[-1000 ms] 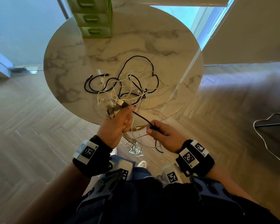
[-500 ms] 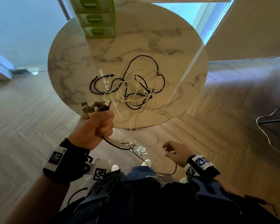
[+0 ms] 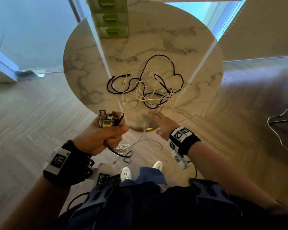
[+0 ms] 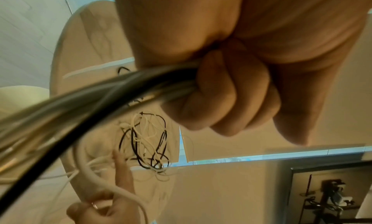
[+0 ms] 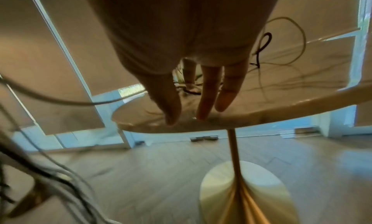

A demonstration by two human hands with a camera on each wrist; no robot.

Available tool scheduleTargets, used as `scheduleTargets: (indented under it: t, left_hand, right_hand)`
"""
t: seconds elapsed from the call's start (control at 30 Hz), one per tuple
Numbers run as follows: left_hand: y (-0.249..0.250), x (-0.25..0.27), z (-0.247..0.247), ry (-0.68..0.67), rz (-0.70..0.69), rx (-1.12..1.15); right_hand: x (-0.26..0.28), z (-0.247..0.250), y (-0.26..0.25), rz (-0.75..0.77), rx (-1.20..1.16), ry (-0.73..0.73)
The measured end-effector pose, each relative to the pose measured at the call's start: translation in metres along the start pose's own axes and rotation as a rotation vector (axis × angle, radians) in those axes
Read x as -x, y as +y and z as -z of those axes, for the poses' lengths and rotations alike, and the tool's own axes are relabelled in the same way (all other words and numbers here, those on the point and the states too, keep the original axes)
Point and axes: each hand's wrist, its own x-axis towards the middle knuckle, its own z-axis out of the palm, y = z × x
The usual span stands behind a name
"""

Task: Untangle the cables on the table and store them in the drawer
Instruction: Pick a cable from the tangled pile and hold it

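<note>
A tangle of black and white cables [image 3: 150, 87] lies on the round marble table [image 3: 90, 67]. My left hand [image 3: 105, 135] grips a bunch of cables in a fist, their plug ends [image 3: 110, 119] sticking up above the thumb; the loose lengths [image 3: 131, 146] hang below toward the floor. In the left wrist view the fingers [image 4: 227, 100] curl round the cable bunch [image 4: 100, 93]. My right hand [image 3: 161, 123] reaches over the table's near edge with straight fingers [image 5: 207, 97], holding nothing. The green drawer unit [image 3: 111, 19] stands at the table's far side, its drawers closed.
The table stands on a thin gold pedestal [image 5: 235, 155] with a round base. Wooden floor surrounds it. A white cord [image 3: 279, 133] trails over the floor at the right. Glass doors lie beyond the table.
My right hand let go of the black cable, dropped low, then reached forward to the table edge with fingers straight. My left hand pulled its bunch back off the table, plugs up.
</note>
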Motion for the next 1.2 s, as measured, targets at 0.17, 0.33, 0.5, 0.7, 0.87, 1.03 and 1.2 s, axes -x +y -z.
scheduleTargets:
  t: [0.17, 0.33, 0.5, 0.7, 0.87, 1.03, 1.2]
  left_hand:
    - [-0.006, 0.021, 0.027, 0.239, -0.008, -0.168]
    - [-0.026, 0.025, 0.053, 0.407, 0.062, -0.252]
    - [-0.037, 0.017, 0.051, 0.404, 0.045, -0.215]
    - [-0.033, 0.0, 0.024, 0.268, -0.11, -0.108]
    - [-0.033, -0.008, 0.019, 0.234, -0.147, -0.116]
    - [-0.041, -0.026, 0.006, 0.287, -0.073, -0.332]
    - [-0.043, -0.055, -0.025, 0.225, -0.063, -0.456]
  right_hand:
    - [0.001, 0.011, 0.019, -0.097, -0.121, 0.316]
    - [0.02, 0.059, 0.042, -0.41, -0.22, 0.552]
    - [0.037, 0.063, 0.024, -0.321, -0.153, 0.398]
    - [0.068, 0.019, -0.012, -0.247, -0.021, -0.063]
    - [0.095, -0.021, -0.007, -0.233, 0.035, -0.145]
    - [0.099, 0.013, -0.004, -0.224, -0.263, 0.544]
    - [0.073, 0.063, 0.018, -0.315, -0.413, 0.829]
